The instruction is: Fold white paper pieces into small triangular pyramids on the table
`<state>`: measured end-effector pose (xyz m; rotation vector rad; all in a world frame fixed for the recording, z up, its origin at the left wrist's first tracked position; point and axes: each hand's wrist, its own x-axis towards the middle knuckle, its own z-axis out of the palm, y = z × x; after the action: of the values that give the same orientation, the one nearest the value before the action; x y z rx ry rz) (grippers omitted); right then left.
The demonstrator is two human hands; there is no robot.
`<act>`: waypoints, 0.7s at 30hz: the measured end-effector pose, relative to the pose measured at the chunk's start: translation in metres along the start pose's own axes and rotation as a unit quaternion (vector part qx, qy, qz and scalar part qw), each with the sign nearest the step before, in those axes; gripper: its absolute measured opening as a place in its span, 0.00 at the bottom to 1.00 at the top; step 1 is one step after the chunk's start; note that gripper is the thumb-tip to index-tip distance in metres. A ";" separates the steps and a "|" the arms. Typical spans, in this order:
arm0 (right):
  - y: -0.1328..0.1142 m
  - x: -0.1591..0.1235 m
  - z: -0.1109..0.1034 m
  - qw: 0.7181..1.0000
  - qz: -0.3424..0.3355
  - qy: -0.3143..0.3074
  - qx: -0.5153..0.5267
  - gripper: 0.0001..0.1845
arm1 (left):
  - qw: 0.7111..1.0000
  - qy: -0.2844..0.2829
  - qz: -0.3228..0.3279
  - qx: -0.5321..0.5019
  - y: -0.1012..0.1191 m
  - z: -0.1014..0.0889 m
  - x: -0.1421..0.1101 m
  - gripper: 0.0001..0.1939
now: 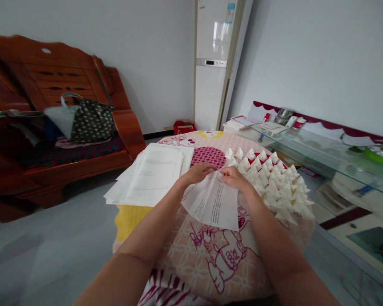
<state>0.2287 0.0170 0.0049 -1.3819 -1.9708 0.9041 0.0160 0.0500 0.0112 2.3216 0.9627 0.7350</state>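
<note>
A sheet of printed paper [207, 204] with a crease down it hangs between my hands over the cloth-covered table. My left hand [200, 172] pinches its far edge, and my right hand [235, 177] grips the same edge just to the right, the fingertips of both close together. To the left lies a stack of printed sheets [153, 170]. Many small folded white paper pieces with pointed tips [271, 180] stand in a cluster right of my right hand.
The round table wears a pink patterned cloth [191, 250]. On the right runs a glass-topped cabinet [322, 148] holding papers and cups. A wooden sofa [127, 131] with a dark patterned bag [92, 121] stands left. A tall white air conditioner [210, 93] is at the back.
</note>
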 end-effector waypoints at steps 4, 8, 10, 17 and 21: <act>0.009 -0.004 0.003 0.998 -0.023 -0.002 0.058 0.05 | 0.995 -0.005 0.013 -0.103 -0.007 0.009 -0.001 0.11; 0.002 -0.014 0.005 0.987 -0.014 -0.020 0.161 0.07 | 0.981 -0.022 0.031 -0.189 0.000 -0.002 -0.015 0.13; -0.008 -0.021 0.003 0.976 -0.001 -0.017 0.215 0.08 | 0.975 -0.032 0.022 -0.218 0.009 -0.011 -0.021 0.15; -0.021 -0.034 -0.004 0.971 0.022 -0.043 0.234 0.15 | 0.959 -0.085 -0.022 -0.268 0.017 -0.018 -0.029 0.16; -0.009 -0.027 0.005 0.983 0.007 -0.055 0.176 0.16 | 0.949 -0.100 -0.047 -0.296 0.007 -0.008 -0.026 0.14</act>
<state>0.2284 -0.0121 0.0074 -1.1638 -1.7704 1.2895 -0.0014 0.0284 0.0149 1.7693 0.6429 0.6280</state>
